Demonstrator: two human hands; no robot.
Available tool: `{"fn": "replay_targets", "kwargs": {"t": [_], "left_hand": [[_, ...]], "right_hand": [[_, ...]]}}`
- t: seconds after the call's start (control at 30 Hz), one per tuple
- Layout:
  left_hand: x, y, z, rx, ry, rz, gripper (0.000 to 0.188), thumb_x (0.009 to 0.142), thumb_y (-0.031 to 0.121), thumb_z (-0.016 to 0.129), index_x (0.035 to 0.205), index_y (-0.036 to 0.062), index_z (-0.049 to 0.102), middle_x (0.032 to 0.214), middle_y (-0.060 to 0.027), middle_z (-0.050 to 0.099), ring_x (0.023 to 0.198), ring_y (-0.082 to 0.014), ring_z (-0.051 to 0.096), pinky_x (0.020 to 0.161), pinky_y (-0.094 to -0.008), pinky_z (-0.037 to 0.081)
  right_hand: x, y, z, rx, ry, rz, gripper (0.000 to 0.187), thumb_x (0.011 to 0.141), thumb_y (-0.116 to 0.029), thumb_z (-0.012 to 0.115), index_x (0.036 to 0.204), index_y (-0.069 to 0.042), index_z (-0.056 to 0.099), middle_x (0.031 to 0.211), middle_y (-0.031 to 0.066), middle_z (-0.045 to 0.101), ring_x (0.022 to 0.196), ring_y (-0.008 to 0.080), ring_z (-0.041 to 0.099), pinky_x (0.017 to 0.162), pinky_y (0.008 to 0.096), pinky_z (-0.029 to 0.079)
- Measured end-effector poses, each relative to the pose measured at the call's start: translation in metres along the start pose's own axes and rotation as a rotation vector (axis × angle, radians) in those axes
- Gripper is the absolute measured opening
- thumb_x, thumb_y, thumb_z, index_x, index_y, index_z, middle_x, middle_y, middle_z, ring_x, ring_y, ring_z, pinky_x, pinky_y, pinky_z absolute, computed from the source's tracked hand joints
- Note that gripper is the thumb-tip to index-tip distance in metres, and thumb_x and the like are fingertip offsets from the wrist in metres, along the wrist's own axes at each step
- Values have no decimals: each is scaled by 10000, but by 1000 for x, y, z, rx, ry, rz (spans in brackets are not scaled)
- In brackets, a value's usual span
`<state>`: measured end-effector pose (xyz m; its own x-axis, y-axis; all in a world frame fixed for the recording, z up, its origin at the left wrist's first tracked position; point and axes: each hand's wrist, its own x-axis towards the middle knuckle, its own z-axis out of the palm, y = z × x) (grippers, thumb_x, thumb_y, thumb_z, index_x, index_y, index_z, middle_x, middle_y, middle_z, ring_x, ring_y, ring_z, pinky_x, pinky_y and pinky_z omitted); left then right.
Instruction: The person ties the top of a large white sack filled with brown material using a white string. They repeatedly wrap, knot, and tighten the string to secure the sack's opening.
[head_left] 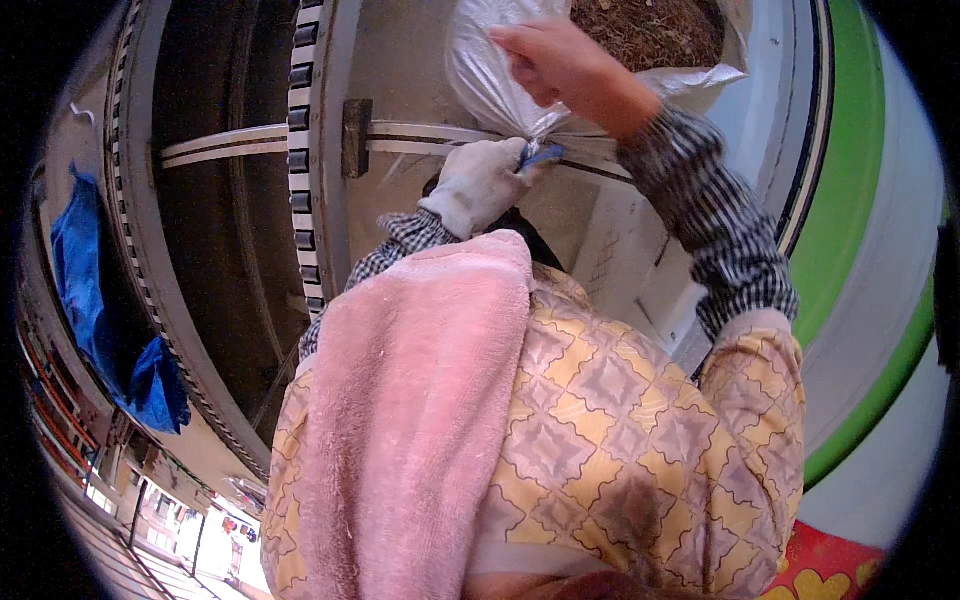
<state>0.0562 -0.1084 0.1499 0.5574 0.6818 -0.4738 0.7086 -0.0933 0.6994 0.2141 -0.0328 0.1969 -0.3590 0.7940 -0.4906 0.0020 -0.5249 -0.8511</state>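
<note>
Right of the metal frame [328,180], the left grip [482,180] pinches a silvery sack [490,85] whose slipping could spill brown shreds [655,35]; the right grip's [575,75] hold is unclear.

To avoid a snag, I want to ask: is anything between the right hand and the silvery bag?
Nothing visible stands between the right hand and the silvery bag; that hand overlaps it in this view. The white-gloved left hand is at the bag's near edge.
</note>
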Motion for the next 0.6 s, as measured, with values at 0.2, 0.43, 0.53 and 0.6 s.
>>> {"fn": "replay_targets", "kwargs": {"t": [0.2, 0.43, 0.53, 0.6], "left_hand": [[44, -37, 29, -550, 9, 247, 394, 855, 411, 520, 977, 45, 600, 702, -119, 588, 682, -285, 581, 640, -387, 445], [42, -56, 47, -1293, -280, -1, 449, 864, 452, 484, 1006, 41, 599, 606, -70, 499, 589, -236, 503, 565, -369, 397], [32, -51, 37, -1640, -453, -82, 474, 868, 469, 469, 1019, 39, 599, 566, -49, 461, 548, -215, 470, 533, -361, 377], [29, -47, 31, -1859, -589, -116, 490, 870, 480, 458, 1028, 38, 598, 538, -35, 436, 522, -200, 448, 511, -356, 364]], "right_hand": [[76, 15, 62, -603, -290, 200, 387, 892, -301, 503, 572, -89, 550, 475, -4, 414, 398, 107, 395, 357, 251, 296], [68, 30, 101, -916, -315, -24, 354, 842, -238, 541, 621, 30, 613, 585, 136, 605, 509, 250, 566, 532, 353, 459], [49, 33, 110, -1070, -227, -144, 248, 835, -214, 552, 788, 7, 655, 761, 155, 649, 744, 293, 602, 652, 390, 474], [34, 38, 104, -1243, -145, -388, 240, 825, -189, 529, 927, 5, 627, 935, 168, 618, 907, 292, 571, 773, 443, 453]]}}
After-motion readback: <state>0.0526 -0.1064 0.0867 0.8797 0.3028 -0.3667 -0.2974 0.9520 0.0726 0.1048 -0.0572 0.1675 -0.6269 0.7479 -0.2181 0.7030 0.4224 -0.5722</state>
